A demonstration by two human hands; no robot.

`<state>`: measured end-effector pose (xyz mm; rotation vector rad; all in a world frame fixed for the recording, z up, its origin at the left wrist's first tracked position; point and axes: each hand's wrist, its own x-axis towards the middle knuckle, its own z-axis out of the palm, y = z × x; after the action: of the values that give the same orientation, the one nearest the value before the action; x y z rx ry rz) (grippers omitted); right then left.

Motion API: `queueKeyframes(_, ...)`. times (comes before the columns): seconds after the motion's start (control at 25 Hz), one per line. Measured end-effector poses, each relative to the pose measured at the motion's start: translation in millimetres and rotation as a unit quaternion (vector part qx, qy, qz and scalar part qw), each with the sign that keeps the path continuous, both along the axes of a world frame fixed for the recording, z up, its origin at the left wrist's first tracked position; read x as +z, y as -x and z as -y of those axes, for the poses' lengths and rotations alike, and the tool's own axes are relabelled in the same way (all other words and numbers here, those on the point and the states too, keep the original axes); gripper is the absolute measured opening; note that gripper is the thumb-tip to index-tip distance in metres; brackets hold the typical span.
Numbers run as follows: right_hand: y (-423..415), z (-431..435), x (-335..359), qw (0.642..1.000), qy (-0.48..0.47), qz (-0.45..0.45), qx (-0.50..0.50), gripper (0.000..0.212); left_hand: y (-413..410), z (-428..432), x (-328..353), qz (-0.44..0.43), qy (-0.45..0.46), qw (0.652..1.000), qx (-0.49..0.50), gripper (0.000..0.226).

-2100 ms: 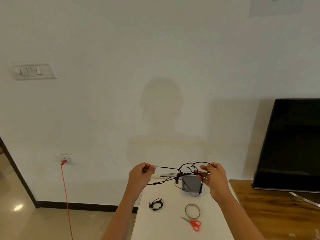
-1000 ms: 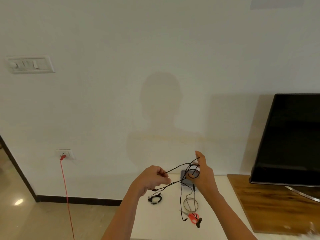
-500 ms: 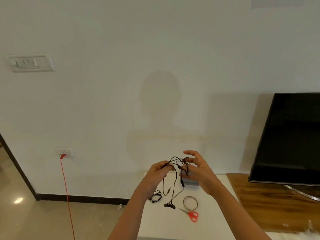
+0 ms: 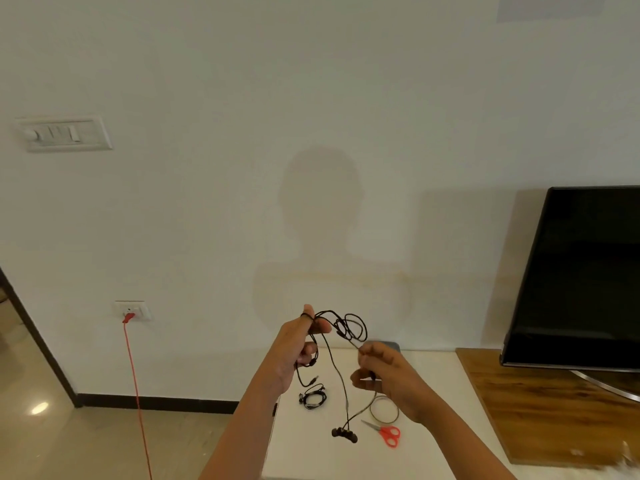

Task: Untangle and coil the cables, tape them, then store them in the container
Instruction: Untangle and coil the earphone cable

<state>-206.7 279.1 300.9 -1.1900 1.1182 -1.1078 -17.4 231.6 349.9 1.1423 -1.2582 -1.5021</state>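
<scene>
Cable [image 4: 349,328] is up in the air between both hands, over the white table, a black tangle with a few loose loops bunched at the top. Biggest thing in shot is the plain wall [image 4: 311,98], with the person's shadow on it. On the right a dark TV [image 4: 581,271] stands on a wooden top [image 4: 540,403] right next to the table [image 4: 446,372]. Left hand [image 4: 294,355] is raised, thumb and forefinger pinching the cable near its top, a turn of it round the fingertip, lower fingers curled around another strand. Right hand [image 4: 391,379] is lower and just to the right, fingers curled, thumb and forefinger pinching a strand coming down from the loops. A red cord [image 4: 136,393] runs down from a socket [image 4: 133,310] low on the wall at left, and a switch panel [image 4: 64,133] is higher up. Grey box [image 4: 388,344] sits at the back of the table by the wall, mostly hidden behind the right hand. On the table: a tape ring [image 4: 384,422] partly behind that hand, red scissors [image 4: 382,432] just in front of it, and a second cable [image 4: 313,398] lying coiled near the left edge. Earbuds [image 4: 344,435] dangle at the bottom of the cable, just left of the scissors; can't tell if they touch the table. The jack [image 4: 313,379] hangs under the left hand.
</scene>
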Motion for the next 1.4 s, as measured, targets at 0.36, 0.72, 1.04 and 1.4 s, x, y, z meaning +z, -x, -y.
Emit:
queueKeyframes(0.36, 35.1, 5.0, 11.2, 0.974, -0.021, 0.15, -0.168, 0.015, -45.6, 13.0, -17.8, -0.059, -0.027, 0.99, 0.127, 0.048)
queueKeyframes(0.72, 32.5, 13.2, 8.0, 0.982, 0.019, -0.081, -0.168, 0.015, -35.6, 5.3, -4.2, -0.166, -0.102, 0.979, 0.063, 0.047)
queueKeyframes(1.04, -7.2, 4.6, 11.8, 0.996, 0.031, -0.085, 0.011, 0.06, 27.7, -13.4, 18.1, -0.073, 0.053, 0.992, -0.091, 0.031)
queueKeyframes(1.4, 0.1, 1.5, 47.2, 0.992, 0.051, 0.098, -0.059, 0.024, -4.8, 8.8, -23.5, 0.197, 0.279, 0.938, 0.055, 0.079)
